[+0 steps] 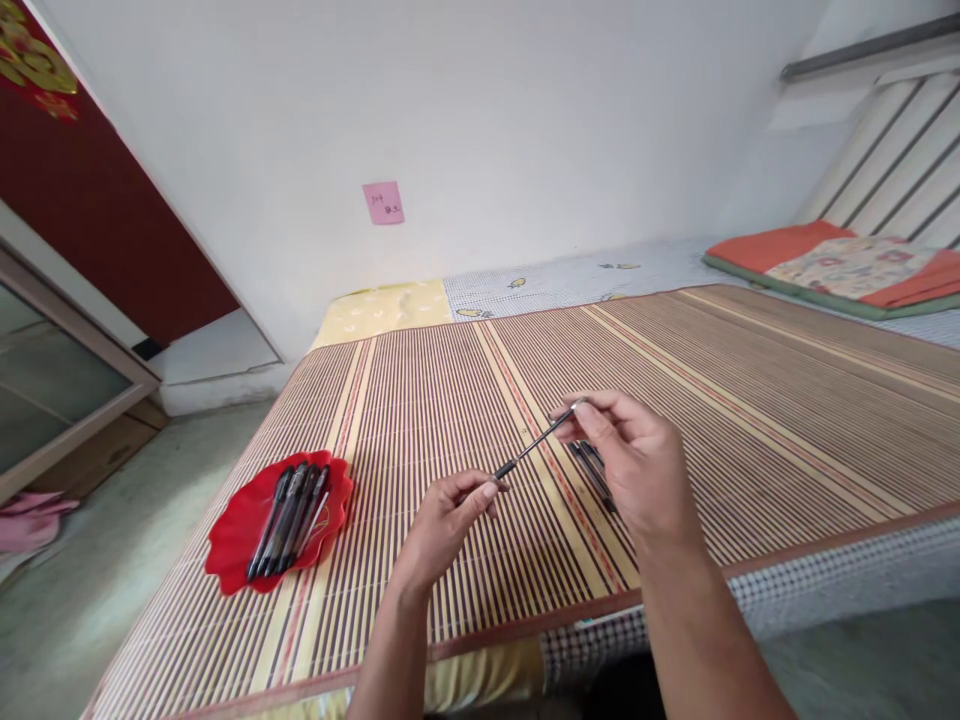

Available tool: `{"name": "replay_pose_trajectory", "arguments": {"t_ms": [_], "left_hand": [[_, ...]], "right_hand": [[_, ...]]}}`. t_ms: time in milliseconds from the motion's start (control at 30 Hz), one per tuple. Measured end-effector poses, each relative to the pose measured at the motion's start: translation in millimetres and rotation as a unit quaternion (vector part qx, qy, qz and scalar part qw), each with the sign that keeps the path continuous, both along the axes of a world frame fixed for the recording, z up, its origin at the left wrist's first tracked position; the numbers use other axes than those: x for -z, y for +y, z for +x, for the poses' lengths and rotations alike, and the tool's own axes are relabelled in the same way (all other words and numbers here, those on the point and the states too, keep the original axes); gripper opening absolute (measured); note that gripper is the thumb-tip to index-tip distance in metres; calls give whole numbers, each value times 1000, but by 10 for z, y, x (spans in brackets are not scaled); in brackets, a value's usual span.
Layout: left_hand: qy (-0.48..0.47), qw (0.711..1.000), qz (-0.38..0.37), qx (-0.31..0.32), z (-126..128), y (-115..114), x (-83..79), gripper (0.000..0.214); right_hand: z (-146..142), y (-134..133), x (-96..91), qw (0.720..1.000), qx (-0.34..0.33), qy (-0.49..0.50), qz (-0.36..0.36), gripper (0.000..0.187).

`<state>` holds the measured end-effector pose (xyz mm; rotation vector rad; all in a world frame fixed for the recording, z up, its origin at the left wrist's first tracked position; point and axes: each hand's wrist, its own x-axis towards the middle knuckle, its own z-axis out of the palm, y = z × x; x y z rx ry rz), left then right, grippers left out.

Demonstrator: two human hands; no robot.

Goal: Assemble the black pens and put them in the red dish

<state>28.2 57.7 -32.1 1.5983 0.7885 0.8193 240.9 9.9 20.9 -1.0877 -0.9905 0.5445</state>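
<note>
My left hand (448, 530) is closed, with thumb and fingers pinching the black end of a pen (505, 469). From that end a thin dark rod, which looks like a pen refill (541, 434), slants up to the right. Its far tip sits pinched between the thumb and fingertips of my right hand (637, 450). Partly hidden behind my right hand, several dark pens (589, 470) lie on the bamboo mat (420, 400). More black pens (289, 520) rest side by side in a red scalloped plate (225, 545), left of my left hand.
The mat covers a bed with a checked sheet (540, 275). A folded orange and floral quilt (840, 265) lies at the far right by a white slatted headboard (900, 150). A pink note (383, 203) is on the white wall. Pink cloth (30, 520) lies low at the left.
</note>
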Motion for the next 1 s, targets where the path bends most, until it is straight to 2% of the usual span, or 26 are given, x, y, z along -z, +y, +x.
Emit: {"name": "replay_pose_trajectory", "arguments": {"t_ms": [100,300,467,633,1000], "left_hand": [[-1,1000,-17,5,6,-17,-14,41],[-43,996,-61,53,28,-43,-11,45],[-59,993,-77,67,20,-53,-23,50],[-60,993,-90,56,17,-42,-30,53],[-63,990,-98,76,30,-72,6,57]], "right_hand": [[-47,-3,-28,998,-53,-20,-18,16],[-142,44,20,990,-130,-34,-44,18],[-119,78,85,974,-188,-100,-83,24],[-87,122,158,974,-176,-90,-110,32],[-174,127,141,969,-221,-14,-114,21]]}}
